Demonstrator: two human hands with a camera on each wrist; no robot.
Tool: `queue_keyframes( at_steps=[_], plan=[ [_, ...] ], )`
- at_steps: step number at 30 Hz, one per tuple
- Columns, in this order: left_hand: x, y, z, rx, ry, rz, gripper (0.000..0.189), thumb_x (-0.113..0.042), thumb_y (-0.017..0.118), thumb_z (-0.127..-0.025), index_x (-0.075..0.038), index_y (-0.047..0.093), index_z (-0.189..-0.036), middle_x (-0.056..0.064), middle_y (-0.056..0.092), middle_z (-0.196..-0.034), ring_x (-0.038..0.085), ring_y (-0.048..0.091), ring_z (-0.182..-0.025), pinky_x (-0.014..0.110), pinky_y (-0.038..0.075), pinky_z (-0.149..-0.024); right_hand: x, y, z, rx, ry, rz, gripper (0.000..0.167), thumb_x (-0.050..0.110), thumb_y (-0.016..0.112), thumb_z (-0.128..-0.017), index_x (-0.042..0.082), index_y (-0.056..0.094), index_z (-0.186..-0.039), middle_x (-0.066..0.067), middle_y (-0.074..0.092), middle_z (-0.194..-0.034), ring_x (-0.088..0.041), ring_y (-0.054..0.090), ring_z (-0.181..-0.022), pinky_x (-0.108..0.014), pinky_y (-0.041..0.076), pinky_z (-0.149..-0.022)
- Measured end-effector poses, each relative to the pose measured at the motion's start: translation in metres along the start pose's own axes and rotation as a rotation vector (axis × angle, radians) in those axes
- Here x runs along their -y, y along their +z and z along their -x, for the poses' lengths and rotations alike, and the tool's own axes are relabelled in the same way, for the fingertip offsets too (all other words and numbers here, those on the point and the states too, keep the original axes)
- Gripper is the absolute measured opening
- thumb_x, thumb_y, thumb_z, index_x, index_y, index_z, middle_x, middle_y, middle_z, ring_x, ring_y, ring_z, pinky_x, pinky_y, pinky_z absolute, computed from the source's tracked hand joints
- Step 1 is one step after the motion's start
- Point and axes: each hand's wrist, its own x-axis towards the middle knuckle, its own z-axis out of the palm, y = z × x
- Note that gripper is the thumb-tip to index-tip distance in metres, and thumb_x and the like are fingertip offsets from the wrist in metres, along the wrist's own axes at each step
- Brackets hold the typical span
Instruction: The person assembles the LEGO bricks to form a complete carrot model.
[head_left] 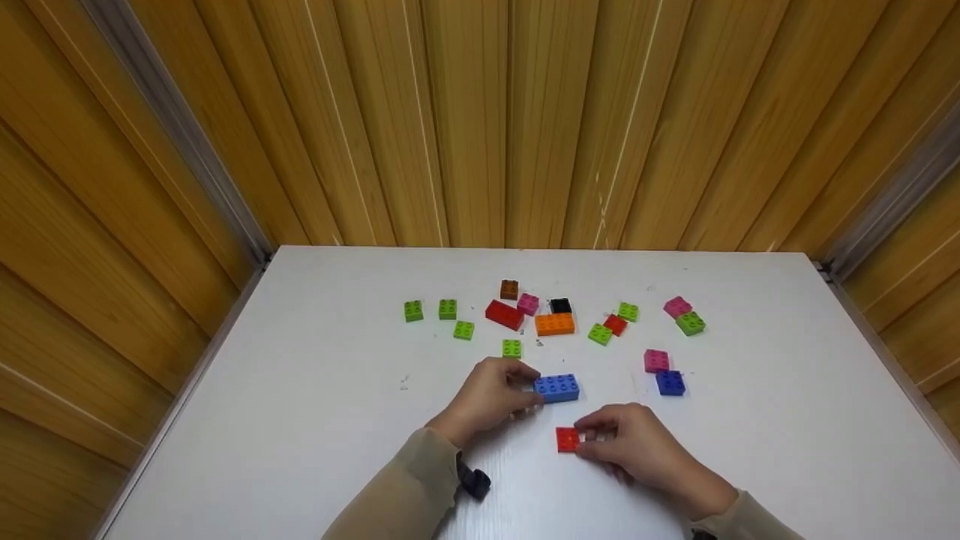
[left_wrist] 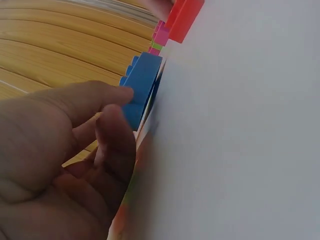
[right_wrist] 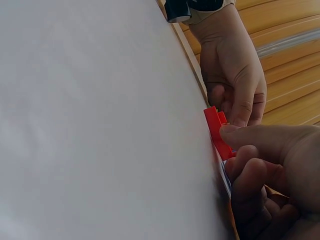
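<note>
Between thumb and fingers my left hand [head_left: 491, 394] pinches the left end of a long blue brick [head_left: 556, 387], studs up. In the left wrist view the thumb lies along the side of the blue brick [left_wrist: 143, 80], whose lower edge is close over the white table. My right hand [head_left: 637, 442] pinches a small red brick [head_left: 567, 439] by its right side, nearer the front than the blue one. The right wrist view shows the thumb on the red brick [right_wrist: 218, 131], with the left hand [right_wrist: 235, 70] behind it.
Behind the hands lie several loose bricks: lime green [head_left: 511, 348], long red [head_left: 504, 314], orange [head_left: 554, 324], black [head_left: 560, 305] and brown [head_left: 509, 289]. At the right, a pink brick [head_left: 656, 361] touches a dark blue one [head_left: 670, 382]. Wood-patterned walls [head_left: 465, 120] enclose the white table [head_left: 300, 360].
</note>
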Motion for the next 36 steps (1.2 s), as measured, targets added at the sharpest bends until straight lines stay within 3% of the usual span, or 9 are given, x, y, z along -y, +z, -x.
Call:
queue_keyframes(
  at_steps=[2, 4, 16, 21, 28, 36],
  plan=[
    [0.000, -0.002, 0.000, 0.015, 0.005, 0.035, 0.030, -0.019, 0.091, -0.097, -0.019, 0.084, -0.126, -0.004, 0.082, -0.113, 0.017, 0.075, -0.090, 0.029, 0.066, -0.087, 0.000, 0.000, -0.001, 0.000, 0.009, -0.003, 0.038, 0.030, 0.093, -0.096, 0.015, 0.084, -0.130, -0.004, 0.076, -0.094, -0.014, 0.063, -0.058, -0.022, 0.052, -0.054],
    [-0.002, -0.005, 0.002, 0.021, 0.017, 0.050, 0.029, -0.018, 0.091, -0.097, -0.019, 0.084, -0.125, -0.004, 0.081, -0.112, 0.015, 0.074, -0.094, 0.027, 0.065, -0.090, 0.000, 0.000, -0.002, -0.006, 0.007, -0.007, 0.039, 0.030, 0.092, -0.096, 0.014, 0.083, -0.131, -0.004, 0.076, -0.094, -0.014, 0.062, -0.058, -0.022, 0.051, -0.054],
    [-0.005, -0.016, 0.022, 0.037, 0.041, 0.111, 0.026, -0.011, 0.089, -0.096, -0.017, 0.085, -0.121, -0.002, 0.082, -0.117, 0.018, 0.074, -0.106, 0.033, 0.064, -0.103, -0.003, 0.006, -0.001, -0.008, -0.012, -0.017, 0.038, 0.027, 0.089, -0.099, 0.012, 0.082, -0.134, -0.003, 0.076, -0.094, -0.013, 0.063, -0.057, -0.023, 0.052, -0.053],
    [-0.004, -0.017, 0.023, 0.054, 0.051, 0.139, 0.025, -0.012, 0.088, -0.097, -0.019, 0.083, -0.121, 0.000, 0.081, -0.115, 0.019, 0.073, -0.106, 0.031, 0.063, -0.103, 0.000, 0.003, -0.003, -0.028, -0.013, 0.002, 0.041, 0.027, 0.088, -0.100, 0.012, 0.081, -0.138, -0.004, 0.072, -0.089, -0.013, 0.061, -0.058, -0.021, 0.050, -0.052],
    [-0.002, -0.015, 0.021, 0.110, 0.098, 0.135, 0.026, -0.007, 0.085, -0.096, -0.020, 0.084, -0.118, -0.002, 0.083, -0.113, 0.017, 0.074, -0.103, 0.030, 0.063, -0.101, 0.002, 0.002, -0.003, -0.056, -0.051, 0.029, 0.043, 0.025, 0.090, -0.099, 0.008, 0.081, -0.137, -0.002, 0.070, -0.088, -0.013, 0.059, -0.064, -0.021, 0.044, -0.054],
    [-0.004, -0.007, 0.022, 0.176, 0.108, 0.107, 0.023, -0.009, 0.090, -0.094, -0.020, 0.084, -0.113, -0.005, 0.084, -0.111, 0.013, 0.074, -0.101, 0.028, 0.062, -0.102, -0.004, 0.001, -0.002, -0.059, -0.066, 0.007, 0.040, 0.027, 0.090, -0.099, 0.010, 0.082, -0.133, 0.000, 0.067, -0.077, -0.011, 0.057, -0.056, -0.019, 0.043, -0.049]
  ],
)
